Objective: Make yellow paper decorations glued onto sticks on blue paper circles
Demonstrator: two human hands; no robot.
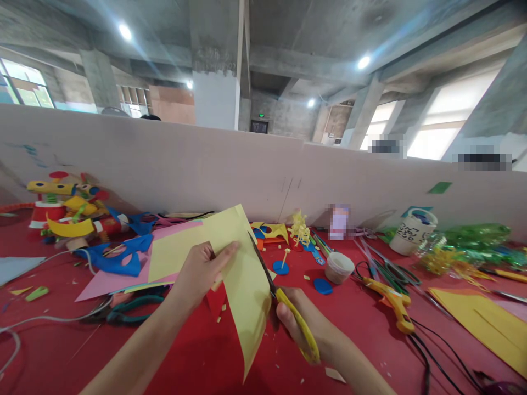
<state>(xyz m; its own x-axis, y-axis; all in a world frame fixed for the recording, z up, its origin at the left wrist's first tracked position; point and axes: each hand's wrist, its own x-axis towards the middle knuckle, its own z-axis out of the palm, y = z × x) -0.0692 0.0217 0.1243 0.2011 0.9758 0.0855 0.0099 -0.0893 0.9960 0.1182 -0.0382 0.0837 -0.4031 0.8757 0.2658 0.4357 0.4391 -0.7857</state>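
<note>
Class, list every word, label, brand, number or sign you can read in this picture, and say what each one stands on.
No text can be quoted with certainty.
White bucket: black handwritten characters, too blurred to read.
Concrete pillar: faint scrawled marks, not legible.
Small green lit sign in the background: too small to read.
Blue stick: a pale mark, too small to make out.

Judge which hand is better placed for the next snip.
Probably the right hand: it holds the yellow-handled scissors, blades at the yellow sheet, while the left hand grips that sheet.
</note>
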